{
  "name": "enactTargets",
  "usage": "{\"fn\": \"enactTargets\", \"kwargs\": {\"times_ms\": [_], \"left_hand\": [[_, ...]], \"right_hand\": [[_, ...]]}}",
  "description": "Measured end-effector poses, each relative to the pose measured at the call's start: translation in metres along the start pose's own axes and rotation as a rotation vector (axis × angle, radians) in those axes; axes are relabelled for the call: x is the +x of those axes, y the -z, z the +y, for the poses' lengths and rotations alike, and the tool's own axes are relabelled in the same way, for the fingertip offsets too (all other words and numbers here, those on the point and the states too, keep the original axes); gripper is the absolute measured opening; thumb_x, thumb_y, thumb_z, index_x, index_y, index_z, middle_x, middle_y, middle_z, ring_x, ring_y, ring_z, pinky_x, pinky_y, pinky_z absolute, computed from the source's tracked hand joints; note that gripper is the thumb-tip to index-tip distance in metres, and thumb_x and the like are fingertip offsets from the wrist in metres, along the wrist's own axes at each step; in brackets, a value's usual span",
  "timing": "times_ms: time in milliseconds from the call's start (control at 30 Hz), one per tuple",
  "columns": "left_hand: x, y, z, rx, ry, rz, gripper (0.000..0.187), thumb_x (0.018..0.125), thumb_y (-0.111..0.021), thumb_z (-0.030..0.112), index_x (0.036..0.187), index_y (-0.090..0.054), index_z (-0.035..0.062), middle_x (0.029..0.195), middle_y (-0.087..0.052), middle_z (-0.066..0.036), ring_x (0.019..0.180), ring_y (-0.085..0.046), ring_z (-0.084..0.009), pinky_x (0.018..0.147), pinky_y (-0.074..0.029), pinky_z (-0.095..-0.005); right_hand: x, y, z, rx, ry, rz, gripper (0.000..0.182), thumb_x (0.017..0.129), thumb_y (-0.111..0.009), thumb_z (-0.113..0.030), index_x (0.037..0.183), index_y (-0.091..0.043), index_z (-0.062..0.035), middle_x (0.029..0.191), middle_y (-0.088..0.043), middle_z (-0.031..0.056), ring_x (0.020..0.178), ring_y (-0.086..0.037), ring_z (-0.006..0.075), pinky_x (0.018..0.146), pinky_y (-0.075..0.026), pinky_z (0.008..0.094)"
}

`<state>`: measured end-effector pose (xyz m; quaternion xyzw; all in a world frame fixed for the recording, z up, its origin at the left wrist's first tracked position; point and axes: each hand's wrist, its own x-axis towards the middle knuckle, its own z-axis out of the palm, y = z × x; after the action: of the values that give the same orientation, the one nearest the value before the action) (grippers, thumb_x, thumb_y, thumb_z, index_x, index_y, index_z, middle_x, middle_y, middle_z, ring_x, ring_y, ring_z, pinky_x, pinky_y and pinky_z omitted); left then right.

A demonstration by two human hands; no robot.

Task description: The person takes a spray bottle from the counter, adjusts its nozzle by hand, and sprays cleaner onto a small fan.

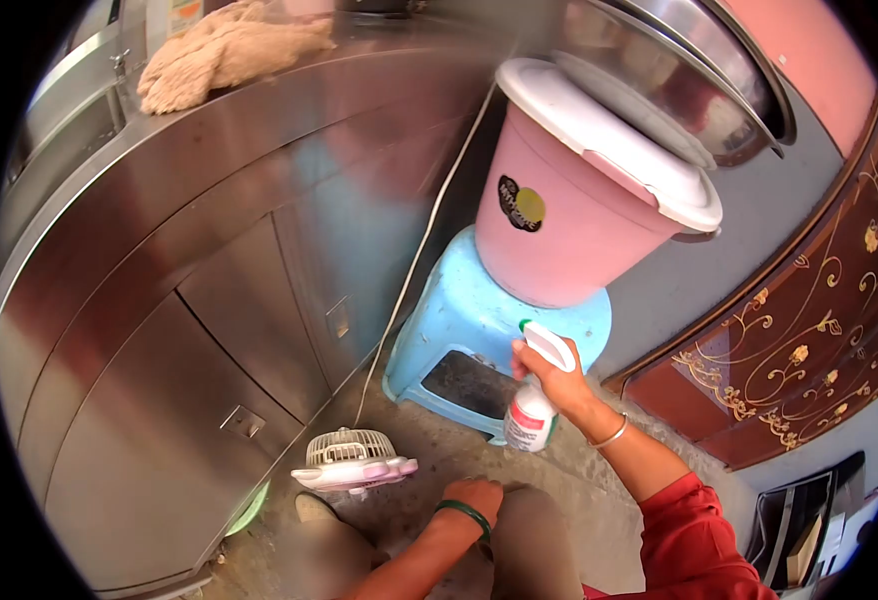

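My right hand (553, 378) is closed around the neck and trigger of a white spray bottle (531, 415). The bottle has a green nozzle tip and a red-and-white label, and it points toward a light blue plastic stool (439, 315). On that stool stands a pink bucket (571, 215) with a white lid (624, 145) and a dark round sticker. My left hand (474, 498), below a green bangle, rests by my knee; its fingers are turned down and mostly hidden. A small white and pink fan (354, 465) is on the floor near my foot.
Stainless steel cabinets (169, 400) run along the left, with a beige cloth (224, 60) on top. A white cord (429, 225) hangs down toward the fan. Metal basins (689, 70) lean behind the bucket. A brown curtain with gold flowers (809, 330) hangs at right.
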<state>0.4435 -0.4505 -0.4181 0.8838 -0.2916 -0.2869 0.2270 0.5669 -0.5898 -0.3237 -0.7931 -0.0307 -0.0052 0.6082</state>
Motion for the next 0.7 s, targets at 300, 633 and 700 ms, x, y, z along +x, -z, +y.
{"fn": "enactTargets", "kwargs": {"times_ms": [300, 633, 700], "left_hand": [[0.002, 0.001, 0.006, 0.071, 0.041, -0.103, 0.037, 0.078, -0.069, 0.031, 0.103, -0.062, 0.0053, 0.110, -0.063, -0.015, 0.104, -0.061, -0.0339, 0.087, -0.049, -0.0439], [0.018, -0.007, -0.003, 0.193, 0.031, -0.174, 0.042, 0.079, -0.069, 0.034, 0.108, -0.060, 0.0047, 0.112, -0.062, -0.017, 0.105, -0.060, -0.0349, 0.086, -0.049, -0.0438], [0.021, -0.012, -0.007, 0.145, 0.071, -0.181, 0.049, 0.079, -0.067, 0.037, 0.117, -0.058, 0.0063, 0.117, -0.060, -0.019, 0.107, -0.059, -0.0355, 0.089, -0.048, -0.0446]], "right_hand": [[-0.040, 0.103, 0.044, 0.039, -0.021, 0.238, 0.026, 0.087, -0.067, -0.021, 0.072, -0.060, -0.0006, 0.061, -0.059, 0.0049, 0.053, -0.055, 0.0114, 0.049, -0.044, 0.0266], [-0.026, 0.157, 0.062, 0.177, -0.104, 0.360, 0.031, 0.086, -0.066, -0.024, 0.065, -0.057, -0.0036, 0.057, -0.055, 0.0034, 0.051, -0.051, 0.0111, 0.047, -0.039, 0.0273], [-0.021, 0.170, 0.063, 0.175, -0.070, 0.275, 0.029, 0.086, -0.066, -0.024, 0.068, -0.060, -0.0029, 0.060, -0.058, 0.0040, 0.054, -0.053, 0.0109, 0.050, -0.041, 0.0266]]}}
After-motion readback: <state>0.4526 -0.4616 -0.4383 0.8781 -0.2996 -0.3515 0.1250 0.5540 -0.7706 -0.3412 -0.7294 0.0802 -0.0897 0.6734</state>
